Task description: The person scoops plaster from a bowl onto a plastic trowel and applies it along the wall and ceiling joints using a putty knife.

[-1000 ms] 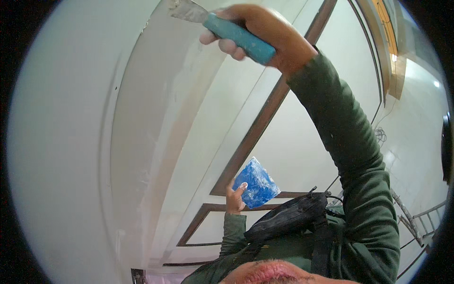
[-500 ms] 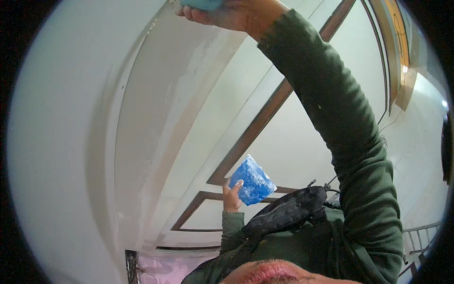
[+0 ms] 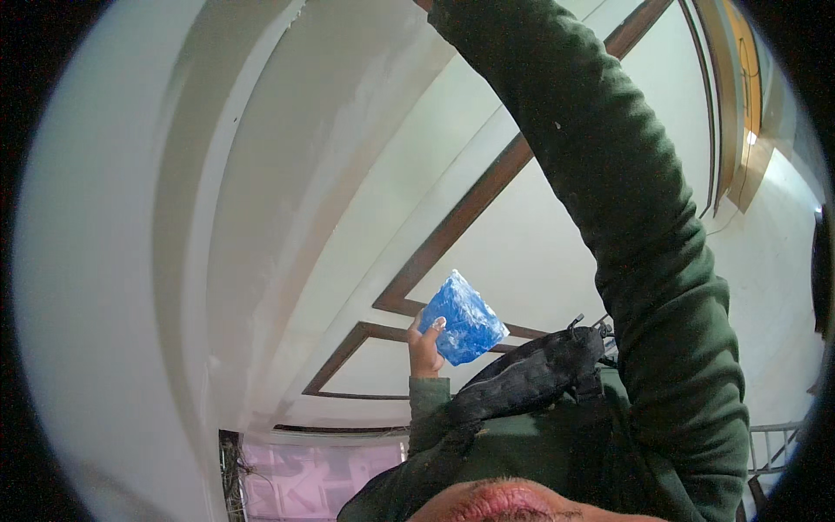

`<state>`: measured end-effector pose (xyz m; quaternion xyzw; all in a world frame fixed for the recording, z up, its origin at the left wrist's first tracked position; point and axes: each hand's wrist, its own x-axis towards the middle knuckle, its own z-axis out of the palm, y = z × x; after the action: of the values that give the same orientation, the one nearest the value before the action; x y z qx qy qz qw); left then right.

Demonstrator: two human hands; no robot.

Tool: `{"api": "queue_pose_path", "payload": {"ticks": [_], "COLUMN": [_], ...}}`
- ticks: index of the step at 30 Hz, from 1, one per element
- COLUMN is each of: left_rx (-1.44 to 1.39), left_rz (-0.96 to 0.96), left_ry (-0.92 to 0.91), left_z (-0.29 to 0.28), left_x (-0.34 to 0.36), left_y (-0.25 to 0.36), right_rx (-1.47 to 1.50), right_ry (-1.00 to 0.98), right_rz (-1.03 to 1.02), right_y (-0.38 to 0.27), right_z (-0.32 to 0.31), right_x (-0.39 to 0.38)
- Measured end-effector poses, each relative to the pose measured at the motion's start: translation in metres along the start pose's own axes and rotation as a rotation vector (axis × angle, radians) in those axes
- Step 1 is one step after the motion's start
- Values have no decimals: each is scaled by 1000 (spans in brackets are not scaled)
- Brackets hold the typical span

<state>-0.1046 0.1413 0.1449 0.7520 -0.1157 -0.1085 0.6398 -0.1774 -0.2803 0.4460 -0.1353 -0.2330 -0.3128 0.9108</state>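
My left hand (image 3: 424,355) is closed round the edge of a flat, square blue putty board (image 3: 470,324), its thumb resting on the face. White paste is smeared over the board and on the thumb. Raised along the right side, my right arm (image 3: 600,148) in a dark green sleeve reaches up past the top edge. Only a sliver of the wrist shows there, so the right hand and whatever it holds are out of view. Beyond the arm runs a pale wall band (image 3: 304,148) with whitish streaks.
A black bag (image 3: 531,374) hangs across my chest. Brown trim strips (image 3: 461,222) frame pale panels behind the board. A pink surface (image 3: 304,478) lies at the lower left, beside loose wires (image 3: 233,474). At the right stands a metal railing (image 3: 772,448).
My right hand, with a teal object in it, has moved up out of view. My left hand and the board have risen slightly. The whole view has shifted a little.
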Motion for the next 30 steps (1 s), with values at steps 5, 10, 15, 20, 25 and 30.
{"api": "queue_pose_path", "payload": {"ticks": [5,10,15,20,25,30], "left_rx": [102,-9,11,-37,-22,-8], "left_rz": [71,-13,-16,-95,-109,-78], "left_ry": [73,87,117,162,142,78], "left_z": [14,14,-6,3,-2,-2], "left_x": [-9,-11,-6,-9,-5,-5], "left_y": [8,5,-10,0,-5,-4], "right_rx": [92,-1003,-53,-463,-696,265], "right_ry": [-578,-586,-631,-439,-340,-826], "right_rz": [-85,-1313,-245,-631,-654,-39], "right_y": [8,12,29,28,36,27], "right_z": [-49,-105,-118,-144,-136,-102], "right_x": [64,57,43,26,21,36]}}
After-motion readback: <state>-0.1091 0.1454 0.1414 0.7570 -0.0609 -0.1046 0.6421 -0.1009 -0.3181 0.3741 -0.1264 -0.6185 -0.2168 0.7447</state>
